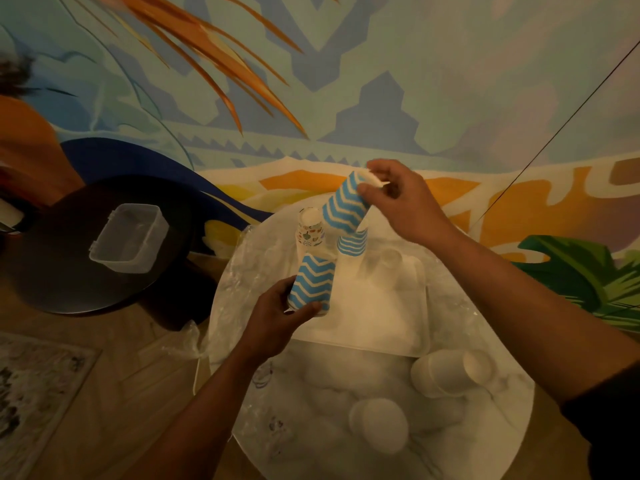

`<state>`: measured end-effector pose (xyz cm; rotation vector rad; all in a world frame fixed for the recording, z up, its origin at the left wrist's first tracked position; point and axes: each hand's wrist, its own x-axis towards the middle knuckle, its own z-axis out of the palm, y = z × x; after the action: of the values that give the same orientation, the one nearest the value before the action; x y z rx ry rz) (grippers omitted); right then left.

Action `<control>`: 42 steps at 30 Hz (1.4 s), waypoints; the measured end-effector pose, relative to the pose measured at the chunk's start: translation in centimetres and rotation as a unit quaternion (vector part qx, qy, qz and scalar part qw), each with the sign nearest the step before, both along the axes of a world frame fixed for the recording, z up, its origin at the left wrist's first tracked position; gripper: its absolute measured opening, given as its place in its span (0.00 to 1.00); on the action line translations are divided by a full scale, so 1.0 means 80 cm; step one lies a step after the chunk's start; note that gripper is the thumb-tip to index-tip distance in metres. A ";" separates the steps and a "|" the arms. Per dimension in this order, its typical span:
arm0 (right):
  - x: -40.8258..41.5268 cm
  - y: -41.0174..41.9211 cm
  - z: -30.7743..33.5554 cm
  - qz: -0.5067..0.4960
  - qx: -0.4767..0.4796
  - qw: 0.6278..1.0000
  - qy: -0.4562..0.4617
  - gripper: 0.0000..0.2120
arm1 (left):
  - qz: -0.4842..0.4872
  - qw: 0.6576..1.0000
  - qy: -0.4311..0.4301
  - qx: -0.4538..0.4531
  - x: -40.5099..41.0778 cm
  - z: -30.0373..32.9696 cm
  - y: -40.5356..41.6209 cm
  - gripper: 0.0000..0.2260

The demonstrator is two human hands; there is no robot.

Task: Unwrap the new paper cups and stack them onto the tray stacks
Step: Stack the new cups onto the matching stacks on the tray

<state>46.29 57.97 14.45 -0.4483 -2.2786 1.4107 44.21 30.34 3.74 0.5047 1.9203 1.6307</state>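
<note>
My right hand (398, 199) pinches a tilted blue-and-white zigzag paper cup stack (343, 209) just above the blue-zigzag tray stack (352, 244). My left hand (280, 318) grips a second zigzag cup bundle (311, 284). Best to straighten the tilted stack over the one below my fingers, then lower it gently.

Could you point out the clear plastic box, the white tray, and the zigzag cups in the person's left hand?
Clear plastic box (130, 238): head view, on its open inside.
White tray (377, 323): head view, on its bare floor.
Zigzag cups (311, 284): head view, on the striped side, above the left hand (277, 323).
</note>
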 end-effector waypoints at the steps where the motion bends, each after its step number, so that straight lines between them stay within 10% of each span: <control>1: -0.005 0.008 -0.002 -0.020 0.022 1.000 0.001 0.18 | 0.002 1.000 -0.001 -0.002 0.001 -0.001 -0.001 0.26; 19: -0.001 -0.008 -0.107 0.020 0.203 0.965 -0.168 0.28 | 0.021 0.991 -0.124 0.040 0.015 -0.010 -0.009 0.32; 26: 0.064 -0.096 -0.063 0.162 -0.095 0.970 -0.155 0.24 | 0.001 0.990 -0.133 0.055 0.014 -0.002 -0.005 0.29; 42: 0.068 -0.081 -0.041 0.101 -0.124 0.980 -0.117 0.23 | -0.059 0.995 -0.078 0.037 0.017 0.013 0.006 0.20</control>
<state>51.71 51.46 11.20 -0.4915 -2.3954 1.8435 45.55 30.83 4.81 0.4950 1.6901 1.6215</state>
